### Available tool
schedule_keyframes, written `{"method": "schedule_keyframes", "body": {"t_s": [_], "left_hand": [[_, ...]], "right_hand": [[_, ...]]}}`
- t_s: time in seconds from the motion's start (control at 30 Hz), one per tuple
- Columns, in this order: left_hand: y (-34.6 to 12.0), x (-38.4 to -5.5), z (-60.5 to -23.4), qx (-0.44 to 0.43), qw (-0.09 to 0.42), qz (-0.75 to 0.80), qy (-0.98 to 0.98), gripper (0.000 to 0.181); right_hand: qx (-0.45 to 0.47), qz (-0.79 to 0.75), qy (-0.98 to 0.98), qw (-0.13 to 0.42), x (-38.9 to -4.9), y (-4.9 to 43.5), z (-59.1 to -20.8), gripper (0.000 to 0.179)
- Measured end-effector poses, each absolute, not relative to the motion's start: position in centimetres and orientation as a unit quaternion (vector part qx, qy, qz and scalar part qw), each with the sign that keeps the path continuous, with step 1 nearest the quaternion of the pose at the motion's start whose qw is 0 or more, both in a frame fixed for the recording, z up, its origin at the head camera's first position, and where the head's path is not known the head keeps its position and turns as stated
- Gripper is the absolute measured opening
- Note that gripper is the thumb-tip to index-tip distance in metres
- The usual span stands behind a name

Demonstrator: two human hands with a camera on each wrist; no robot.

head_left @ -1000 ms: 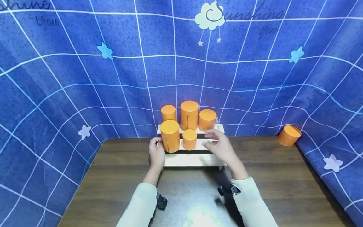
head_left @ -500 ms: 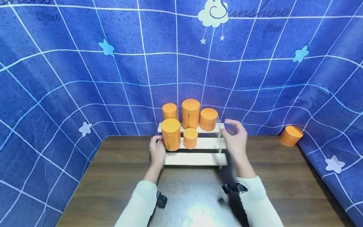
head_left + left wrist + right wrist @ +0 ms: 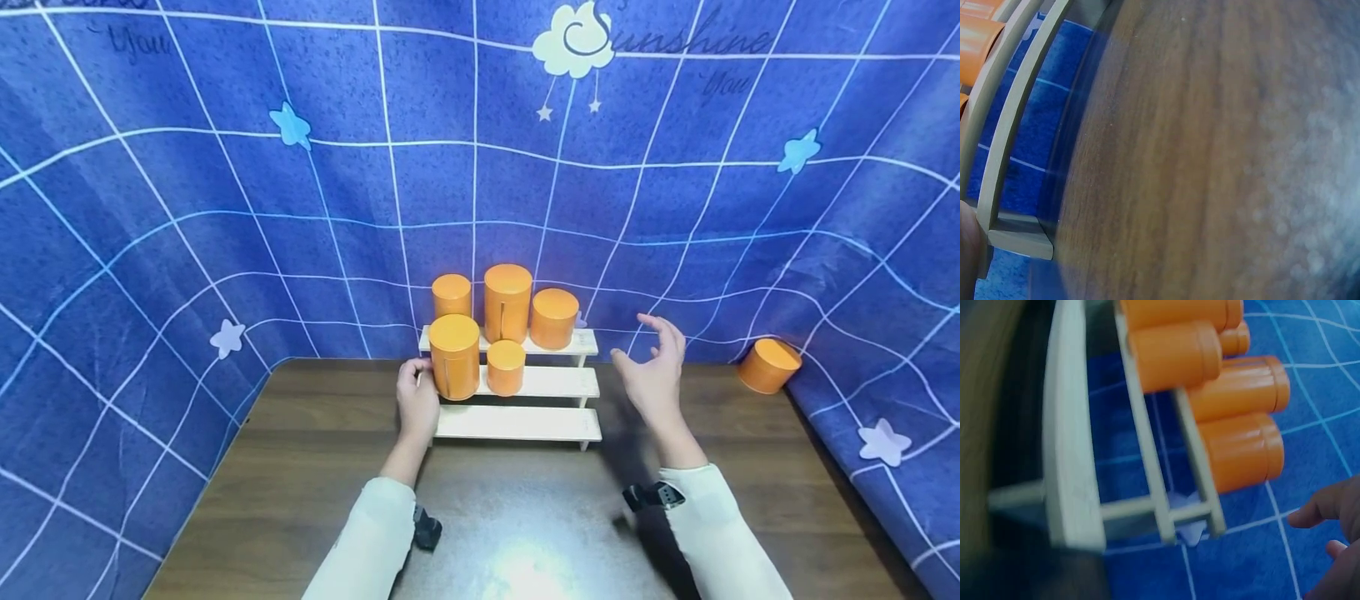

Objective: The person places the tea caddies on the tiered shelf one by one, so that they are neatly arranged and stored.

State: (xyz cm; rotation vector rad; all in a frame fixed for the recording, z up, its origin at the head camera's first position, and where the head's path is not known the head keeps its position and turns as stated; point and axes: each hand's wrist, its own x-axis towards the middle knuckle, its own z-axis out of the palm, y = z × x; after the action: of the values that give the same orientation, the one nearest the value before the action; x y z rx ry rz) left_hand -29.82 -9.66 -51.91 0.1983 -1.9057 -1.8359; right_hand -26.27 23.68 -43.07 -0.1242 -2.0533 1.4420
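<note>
A white three-step display rack point(image 3: 517, 423) stands on the table. On its top step are a small orange canister point(image 3: 452, 293), a tall one point(image 3: 507, 302) and a wider short one point(image 3: 554, 319). The middle step bears a large canister point(image 3: 454, 357) and a little one point(image 3: 506, 367). With curled fingers, my left hand point(image 3: 417, 404) holds the rack's left end, close beside the large canister; its fingertips are partly hidden. To the right of the rack, my right hand point(image 3: 657, 371) is in the air with thumb and fingers spread, holding nothing.
Another orange canister point(image 3: 770, 366) stands at the table's far right, beside the curtain. A blue curtain point(image 3: 480, 183) with white lines and stars encloses the back and sides of the brown wooden table point(image 3: 300, 483).
My right hand has moved right, from beside the canisters on the rack to over the table between the rack and the far-right canister. The left hand has stayed at the rack's left end.
</note>
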Motion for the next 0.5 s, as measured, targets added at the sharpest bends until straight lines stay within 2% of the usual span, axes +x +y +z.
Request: {"method": "schedule_keyframes", "body": {"t_s": [0.27, 0.5], "left_hand": [[-9.8, -29.7, -52.2, 0.076, 0.244, -0.675, -0.692, 0.014], [-9.9, -29.8, -52.1, 0.069, 0.243, -0.663, -0.704, 0.015]], "right_hand": [[-0.066, 0.497, -0.819, 0.279, -26.9, 26.6, -44.1, 0.07], [-0.129, 0.517, -0.811, 0.242, -27.0, 29.5, -44.2, 0.07]]}}
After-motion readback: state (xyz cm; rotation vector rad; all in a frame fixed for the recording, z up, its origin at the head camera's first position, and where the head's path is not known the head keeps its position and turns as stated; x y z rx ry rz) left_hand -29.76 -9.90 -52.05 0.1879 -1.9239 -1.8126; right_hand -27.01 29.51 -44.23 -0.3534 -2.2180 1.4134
